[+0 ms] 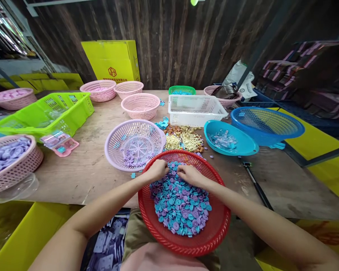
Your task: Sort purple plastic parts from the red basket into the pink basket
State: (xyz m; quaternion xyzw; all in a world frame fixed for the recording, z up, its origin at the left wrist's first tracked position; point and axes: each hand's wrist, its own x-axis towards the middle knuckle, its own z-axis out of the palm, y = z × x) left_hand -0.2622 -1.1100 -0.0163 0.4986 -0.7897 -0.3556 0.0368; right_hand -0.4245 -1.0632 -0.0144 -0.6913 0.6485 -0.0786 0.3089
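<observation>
A red plastic basket (pixel 183 246) rests at the table's front edge, tilted over my lap. In it lies a heap of small round swirl-patterned plastic pieces (pixel 183 203), some blue and some purple. Over the far part of the heap is my left hand (pixel 158 170), its fingers curled together at the pieces. Facing it from the right, my right hand (pixel 190 175) has its fingers bent in a pinch at the same heap. What either hand holds is too small or hidden to make out. Just beyond, a lilac basket (pixel 113 148) has a few purple pieces at the bottom.
Cream and brown small parts (pixel 190 141) lie beyond the red basket. A blue bowl (pixel 248 148) holds clear pieces, near a white crate (pixel 197 119). Pink baskets (pixel 139 107) and a green crate (pixel 79 116) stand left. A black-handled rod (pixel 258 188) lies right.
</observation>
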